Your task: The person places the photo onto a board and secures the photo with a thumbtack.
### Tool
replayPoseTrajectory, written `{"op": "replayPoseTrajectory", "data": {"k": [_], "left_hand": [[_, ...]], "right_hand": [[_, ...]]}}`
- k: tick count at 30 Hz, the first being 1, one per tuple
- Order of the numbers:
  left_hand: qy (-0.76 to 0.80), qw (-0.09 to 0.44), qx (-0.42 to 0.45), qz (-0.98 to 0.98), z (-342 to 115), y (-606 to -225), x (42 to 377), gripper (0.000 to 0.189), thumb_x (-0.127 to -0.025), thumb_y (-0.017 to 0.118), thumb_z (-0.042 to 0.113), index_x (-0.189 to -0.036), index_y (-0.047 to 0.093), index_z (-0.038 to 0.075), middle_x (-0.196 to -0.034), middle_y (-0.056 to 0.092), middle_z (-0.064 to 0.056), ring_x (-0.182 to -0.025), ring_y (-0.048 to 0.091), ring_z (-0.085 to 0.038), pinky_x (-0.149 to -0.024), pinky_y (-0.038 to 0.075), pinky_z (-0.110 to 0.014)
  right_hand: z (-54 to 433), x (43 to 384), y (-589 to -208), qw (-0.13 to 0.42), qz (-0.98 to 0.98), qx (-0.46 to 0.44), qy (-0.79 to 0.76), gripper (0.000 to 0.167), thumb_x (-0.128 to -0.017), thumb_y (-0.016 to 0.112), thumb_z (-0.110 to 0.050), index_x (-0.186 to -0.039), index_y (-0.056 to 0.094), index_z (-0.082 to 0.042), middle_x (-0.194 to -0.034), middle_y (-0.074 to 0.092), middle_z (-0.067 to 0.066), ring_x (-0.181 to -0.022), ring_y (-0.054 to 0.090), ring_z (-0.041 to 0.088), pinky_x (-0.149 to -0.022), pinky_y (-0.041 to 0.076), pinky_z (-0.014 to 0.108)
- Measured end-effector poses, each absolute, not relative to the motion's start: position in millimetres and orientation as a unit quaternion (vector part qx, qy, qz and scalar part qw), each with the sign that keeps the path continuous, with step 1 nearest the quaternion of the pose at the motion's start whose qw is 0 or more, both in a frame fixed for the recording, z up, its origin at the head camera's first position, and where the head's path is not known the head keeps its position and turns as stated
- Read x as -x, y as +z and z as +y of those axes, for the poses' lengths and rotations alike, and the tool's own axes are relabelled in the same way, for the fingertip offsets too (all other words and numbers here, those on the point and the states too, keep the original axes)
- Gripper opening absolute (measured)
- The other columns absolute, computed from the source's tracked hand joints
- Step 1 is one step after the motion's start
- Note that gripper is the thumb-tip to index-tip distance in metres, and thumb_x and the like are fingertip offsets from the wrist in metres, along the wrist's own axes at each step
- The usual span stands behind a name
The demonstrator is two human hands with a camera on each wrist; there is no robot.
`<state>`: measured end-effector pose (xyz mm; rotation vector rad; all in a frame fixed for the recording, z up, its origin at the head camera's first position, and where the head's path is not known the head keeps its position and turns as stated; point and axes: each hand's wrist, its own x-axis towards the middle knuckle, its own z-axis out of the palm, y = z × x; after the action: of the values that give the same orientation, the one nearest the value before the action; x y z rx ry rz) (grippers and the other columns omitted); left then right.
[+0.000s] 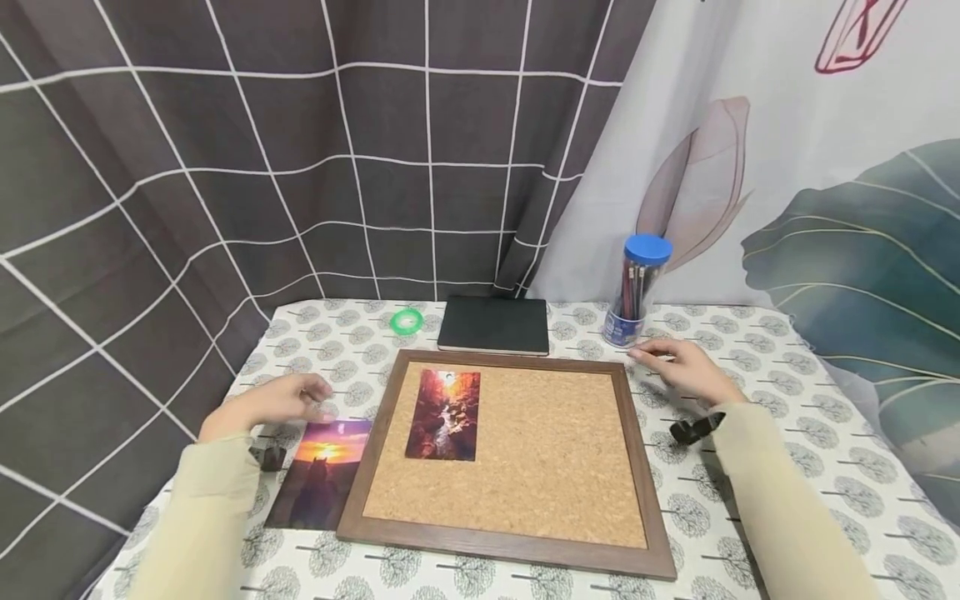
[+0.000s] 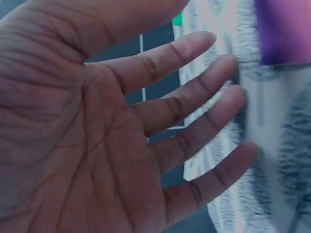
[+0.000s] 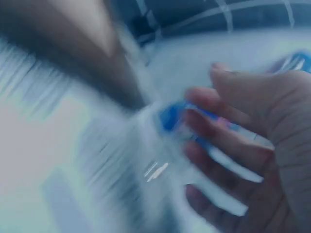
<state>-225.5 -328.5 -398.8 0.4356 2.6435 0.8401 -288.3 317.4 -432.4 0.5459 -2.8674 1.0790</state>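
Note:
A brown-framed cork board (image 1: 540,467) lies on the table with a photo of a stream in a red forest (image 1: 444,417) on its upper left. Left of the frame is a photo of a horse at sunset (image 1: 326,475), its right edge against the frame. My left hand (image 1: 277,400) hovers by this photo's top edge; its palm (image 2: 107,145) is bare and the fingers are spread. Beside the base of a clear pencil jar with a blue lid (image 1: 636,292), my right hand (image 1: 690,371) has loosely bent fingers (image 3: 228,141) and nothing visible in them. Blur softens the right wrist view.
Behind the board lies a black notebook (image 1: 493,325), with a green ring of tape (image 1: 407,322) to its left. A tree-patterned cloth (image 1: 360,575) covers the table. Dark checked curtain (image 1: 390,192) and a white leaf-print curtain (image 1: 750,208) hang behind.

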Motion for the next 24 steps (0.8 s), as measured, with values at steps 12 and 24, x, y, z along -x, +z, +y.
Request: {"op": "replayPoseTrajectory", "data": {"k": [12,24], "left_hand": [[0.255,0.203,-0.124,0.937,-305.9,-398.9,219.7,0.054,-0.068,0.091,0.016,-0.106,0.056,0.0,-0.104,0.059,-0.019,-0.098,0.057,-0.034,-0.087,0.048,-0.052],[0.225,0.196,-0.133,0.945,-289.4,-394.4,214.6,0.036,-0.068,0.088,0.002,-0.086,0.056,0.004,-0.068,0.045,0.0,-0.063,0.043,-0.015,-0.061,0.04,-0.031]], "right_hand": [[344.8,291.6,-484.2,0.053,-0.918,-0.149,0.364,0.027,-0.092,0.073,-0.041,-0.109,0.072,-0.02,-0.09,0.066,0.0,-0.077,0.058,0.017,-0.069,0.046,0.03],[348.1,291.6,-484.0,0.073,-0.917,-0.172,0.353,0.013,-0.091,0.075,-0.035,-0.097,0.073,-0.024,-0.086,0.067,-0.003,-0.073,0.058,0.017,-0.066,0.047,0.03]]}}
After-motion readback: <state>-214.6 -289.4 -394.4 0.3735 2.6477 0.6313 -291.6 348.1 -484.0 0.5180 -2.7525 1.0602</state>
